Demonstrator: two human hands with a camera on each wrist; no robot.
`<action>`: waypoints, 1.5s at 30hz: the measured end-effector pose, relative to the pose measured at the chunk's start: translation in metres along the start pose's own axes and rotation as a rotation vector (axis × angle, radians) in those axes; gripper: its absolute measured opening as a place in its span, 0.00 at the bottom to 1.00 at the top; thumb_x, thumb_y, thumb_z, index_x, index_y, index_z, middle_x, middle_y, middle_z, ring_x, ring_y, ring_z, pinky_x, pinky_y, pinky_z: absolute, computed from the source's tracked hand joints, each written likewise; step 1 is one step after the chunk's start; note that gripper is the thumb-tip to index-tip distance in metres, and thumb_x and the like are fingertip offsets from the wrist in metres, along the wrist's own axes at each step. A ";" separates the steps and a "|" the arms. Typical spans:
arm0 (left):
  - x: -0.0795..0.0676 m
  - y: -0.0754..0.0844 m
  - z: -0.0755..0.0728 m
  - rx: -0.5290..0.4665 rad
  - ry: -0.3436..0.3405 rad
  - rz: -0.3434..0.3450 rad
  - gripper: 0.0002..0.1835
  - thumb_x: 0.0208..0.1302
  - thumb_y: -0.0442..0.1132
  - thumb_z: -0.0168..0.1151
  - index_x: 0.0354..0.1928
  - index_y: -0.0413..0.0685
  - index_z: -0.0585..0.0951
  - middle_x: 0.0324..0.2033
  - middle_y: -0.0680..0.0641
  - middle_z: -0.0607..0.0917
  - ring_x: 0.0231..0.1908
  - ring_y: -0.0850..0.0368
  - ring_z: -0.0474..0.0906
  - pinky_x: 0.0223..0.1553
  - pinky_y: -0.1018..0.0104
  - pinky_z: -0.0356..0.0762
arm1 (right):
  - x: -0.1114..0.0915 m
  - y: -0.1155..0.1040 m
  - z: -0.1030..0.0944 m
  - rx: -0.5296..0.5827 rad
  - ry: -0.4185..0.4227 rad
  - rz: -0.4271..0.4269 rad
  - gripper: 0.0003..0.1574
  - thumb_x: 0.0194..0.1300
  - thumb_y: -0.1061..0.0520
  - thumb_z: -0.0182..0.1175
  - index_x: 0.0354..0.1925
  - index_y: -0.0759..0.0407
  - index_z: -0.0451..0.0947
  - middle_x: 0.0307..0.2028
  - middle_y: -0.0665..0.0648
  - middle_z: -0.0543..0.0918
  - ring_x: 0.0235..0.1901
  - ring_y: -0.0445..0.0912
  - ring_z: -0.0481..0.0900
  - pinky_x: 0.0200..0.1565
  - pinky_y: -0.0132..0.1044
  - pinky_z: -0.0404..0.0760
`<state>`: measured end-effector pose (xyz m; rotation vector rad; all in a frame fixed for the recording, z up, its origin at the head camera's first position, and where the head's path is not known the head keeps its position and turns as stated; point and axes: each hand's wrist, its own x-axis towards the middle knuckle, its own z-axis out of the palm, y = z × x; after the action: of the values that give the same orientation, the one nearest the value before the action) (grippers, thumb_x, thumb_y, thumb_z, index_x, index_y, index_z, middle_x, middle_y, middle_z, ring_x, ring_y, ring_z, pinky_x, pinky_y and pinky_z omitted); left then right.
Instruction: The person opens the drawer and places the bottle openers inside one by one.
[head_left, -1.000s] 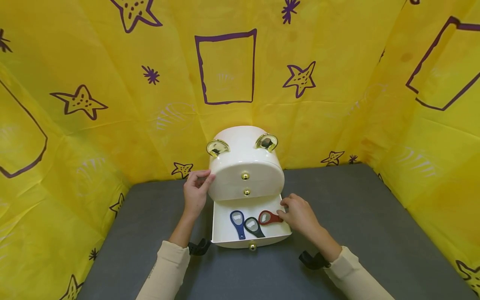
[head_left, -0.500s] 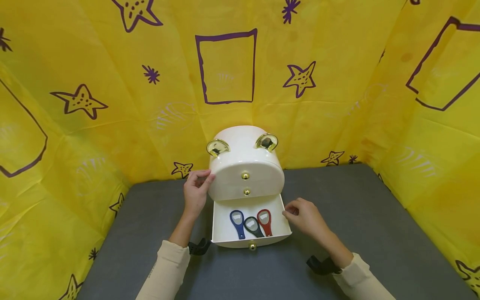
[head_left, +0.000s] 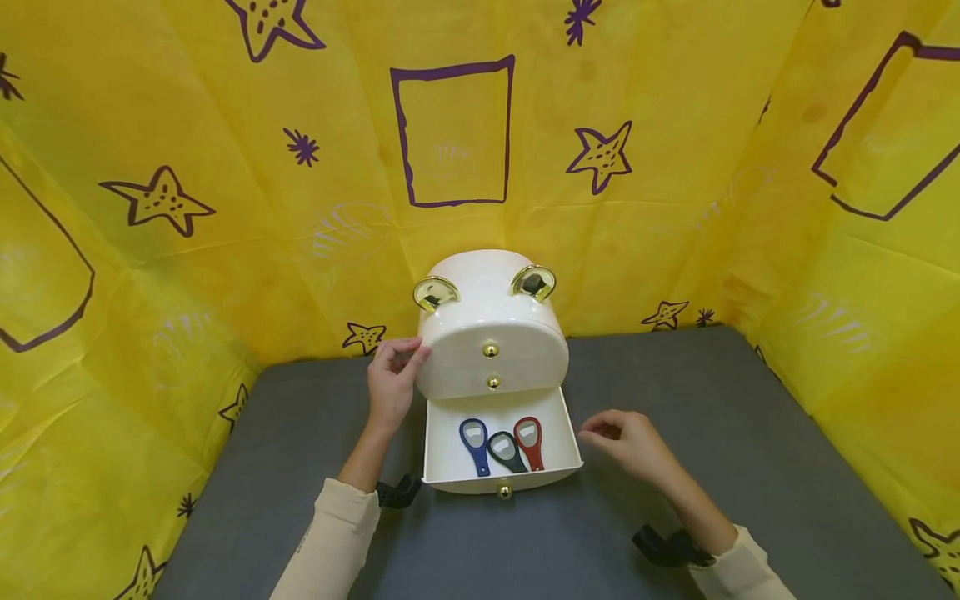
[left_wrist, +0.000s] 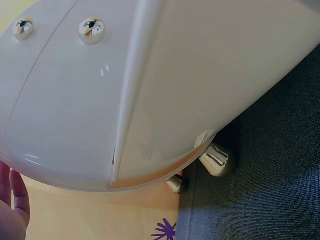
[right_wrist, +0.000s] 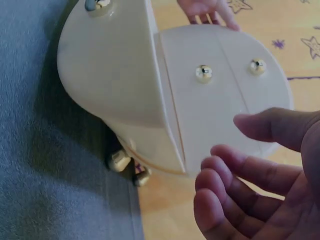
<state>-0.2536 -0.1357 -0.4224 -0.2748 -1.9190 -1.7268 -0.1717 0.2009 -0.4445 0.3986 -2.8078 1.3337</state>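
A white rounded cabinet [head_left: 465,358] with gold ears stands on the table, its bottom drawer [head_left: 444,425] pulled out. In that drawer lie three bottle openers side by side: a blue one [head_left: 481,462], a dark green one [head_left: 514,460] and a red one [head_left: 536,456]. My left hand [head_left: 390,387] rests its fingertips against the cabinet's left side; in the left wrist view only part of this hand [left_wrist: 12,212] shows. Beyond the drawer's right wall, my right hand [head_left: 633,443] hovers with loosely bent fingers. The right wrist view shows nothing between its thumb and fingers [right_wrist: 209,207].
Gold knobs [head_left: 491,351] mark the upper drawers, which are closed; another knob [head_left: 505,492] sits on the open drawer's front. Small gold feet [left_wrist: 217,159] raise the cabinet off the grey table [head_left: 675,375]. Yellow patterned cloth [head_left: 337,167] surrounds the back and sides.
My right hand let go of the red bottle opener, which swung from sideways to handle toward the drawer front. That hand then drew away to the right. The left hand stayed put.
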 end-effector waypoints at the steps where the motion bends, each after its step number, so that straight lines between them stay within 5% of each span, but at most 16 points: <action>1: 0.001 -0.004 0.000 -0.003 0.002 -0.002 0.10 0.57 0.24 0.66 0.41 0.26 0.80 0.37 0.55 0.80 0.40 0.67 0.72 0.38 0.78 0.77 | -0.001 0.000 -0.001 0.018 -0.028 -0.001 0.07 0.62 0.58 0.66 0.35 0.61 0.84 0.29 0.53 0.85 0.27 0.34 0.74 0.30 0.29 0.76; 10: 0.002 -0.012 0.000 0.000 0.011 0.004 0.10 0.57 0.25 0.67 0.40 0.27 0.81 0.38 0.47 0.80 0.39 0.67 0.72 0.37 0.80 0.77 | -0.015 -0.005 0.002 0.275 -0.364 -0.089 0.15 0.65 0.57 0.63 0.40 0.70 0.82 0.31 0.62 0.85 0.28 0.33 0.76 0.30 0.27 0.77; 18: 0.002 -0.013 -0.002 -0.002 -0.015 -0.013 0.11 0.58 0.25 0.66 0.42 0.25 0.80 0.39 0.46 0.78 0.39 0.66 0.72 0.39 0.81 0.77 | -0.026 -0.003 0.038 0.407 -0.563 -0.104 0.18 0.66 0.57 0.62 0.41 0.75 0.79 0.28 0.72 0.81 0.26 0.34 0.76 0.27 0.31 0.79; 27: 0.001 -0.013 -0.001 -0.011 -0.010 0.026 0.11 0.58 0.28 0.67 0.41 0.29 0.81 0.38 0.53 0.78 0.36 0.67 0.74 0.38 0.79 0.78 | -0.033 0.008 0.094 0.460 -0.488 0.061 0.20 0.67 0.56 0.60 0.44 0.75 0.80 0.27 0.63 0.83 0.21 0.37 0.77 0.23 0.29 0.77; 34: 0.000 -0.013 -0.002 -0.016 -0.007 0.038 0.10 0.58 0.27 0.67 0.41 0.28 0.81 0.37 0.58 0.78 0.37 0.67 0.74 0.38 0.78 0.79 | -0.036 0.002 0.123 0.647 -0.396 0.178 0.23 0.71 0.56 0.56 0.47 0.79 0.76 0.29 0.58 0.83 0.20 0.38 0.78 0.23 0.27 0.78; 42: 0.003 -0.013 -0.001 -0.003 0.016 0.046 0.10 0.57 0.23 0.66 0.41 0.25 0.80 0.40 0.32 0.78 0.39 0.70 0.72 0.37 0.81 0.76 | -0.031 -0.012 0.141 0.816 -0.315 0.271 0.26 0.72 0.54 0.55 0.46 0.82 0.73 0.27 0.53 0.82 0.21 0.38 0.80 0.24 0.26 0.79; 45: 0.000 0.002 -0.001 0.000 0.008 0.050 0.10 0.57 0.22 0.65 0.40 0.23 0.79 0.40 0.28 0.77 0.39 0.70 0.72 0.37 0.83 0.76 | -0.032 -0.013 0.145 0.845 -0.280 0.300 0.26 0.72 0.54 0.54 0.47 0.82 0.73 0.26 0.51 0.81 0.20 0.38 0.80 0.24 0.27 0.79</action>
<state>-0.2526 -0.1361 -0.4210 -0.3128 -1.8907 -1.6935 -0.1233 0.0890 -0.5309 0.1583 -2.3900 2.6968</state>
